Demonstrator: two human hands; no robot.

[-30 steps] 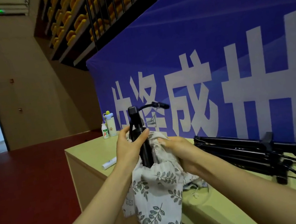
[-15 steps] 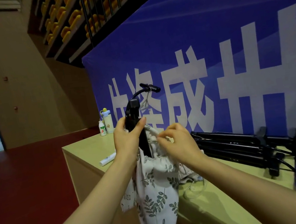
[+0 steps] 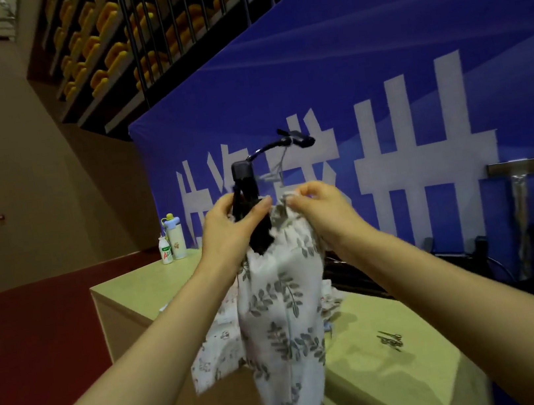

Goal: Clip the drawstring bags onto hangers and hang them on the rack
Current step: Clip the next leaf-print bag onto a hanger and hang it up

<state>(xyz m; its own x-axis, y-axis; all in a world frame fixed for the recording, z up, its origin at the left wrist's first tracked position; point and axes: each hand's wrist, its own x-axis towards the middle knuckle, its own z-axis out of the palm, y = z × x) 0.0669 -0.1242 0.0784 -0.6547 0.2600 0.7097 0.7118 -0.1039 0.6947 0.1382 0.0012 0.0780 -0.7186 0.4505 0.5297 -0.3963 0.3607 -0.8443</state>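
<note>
A white drawstring bag point(image 3: 283, 307) with a grey leaf print hangs in the air before me, above the table's front edge. My left hand point(image 3: 233, 228) grips a black clip hanger point(image 3: 248, 205) at the bag's top; its curved hook point(image 3: 284, 142) sticks up to the right. My right hand point(image 3: 322, 208) pinches the bag's gathered top edge beside the clip. More printed bags point(image 3: 218, 348) lie on the table behind the held one. A metal rack bar point(image 3: 530, 164) on a post stands at the far right.
The pale green table point(image 3: 133, 291) carries a bottle and a flask point(image 3: 173, 237) at its far left corner and small metal clips point(image 3: 391, 339) on the right. Black tripods point(image 3: 356, 275) lie along the blue banner point(image 3: 379, 81). Red floor spreads to the left.
Both hands have lifted the hanger and bag higher. The bag's lower part now hangs free of the table. My view has turned so the rack bar shows at the right.
</note>
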